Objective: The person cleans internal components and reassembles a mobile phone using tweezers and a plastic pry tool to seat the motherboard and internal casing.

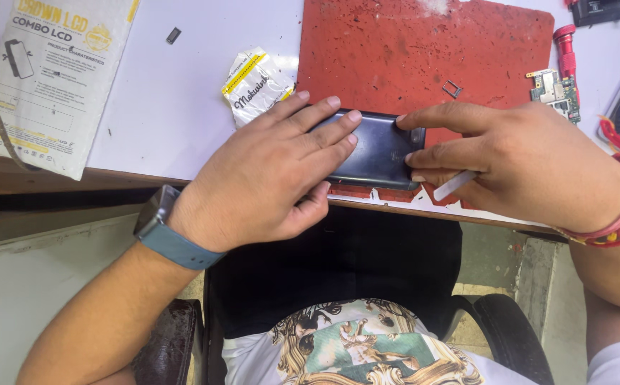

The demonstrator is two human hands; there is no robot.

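Note:
A dark blue phone [378, 150] lies back-up at the front edge of a worn red work mat [424, 50]. My left hand [267, 175] lies flat over the phone's left half, fingers spread across its back. My right hand [517, 160] grips the phone's right end with thumb and fingers, and a thin white tool [455, 185] is tucked between its lower fingers. The left wrist wears a watch with a blue strap, the right wrist red thread bands.
A white printed bag [53, 78] lies at the left, a crumpled white and yellow wrapper [256, 82] beside the mat. A small metal tray [452, 88] rests on the mat. A circuit board [556, 89], a red tool [565, 46] and a dark device sit at right.

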